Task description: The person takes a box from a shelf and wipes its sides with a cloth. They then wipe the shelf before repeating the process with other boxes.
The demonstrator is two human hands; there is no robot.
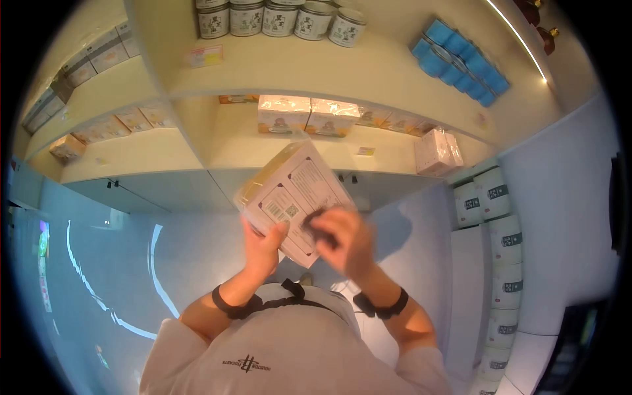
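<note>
A pale box (309,181) with printed text panels, a barcode and a square code is held tilted in front of my body. My left hand (264,247) grips its lower left edge, the thumb lying on the printed face. Over the box's lower right part is my right hand (349,242), its fingers closed around a small dark object (322,227). That object is against or just above the printed face; motion blur hides its kind. Both my wrists wear black bands.
Ahead stand shelves (263,72) with printed tins (280,21), blue cans (461,62), and wrapped boxes (332,118). A white pack (434,151) sits at the shelf's right end. Low grey cabinet doors (164,191) run beneath. Stacked white cartons (505,247) line the right side.
</note>
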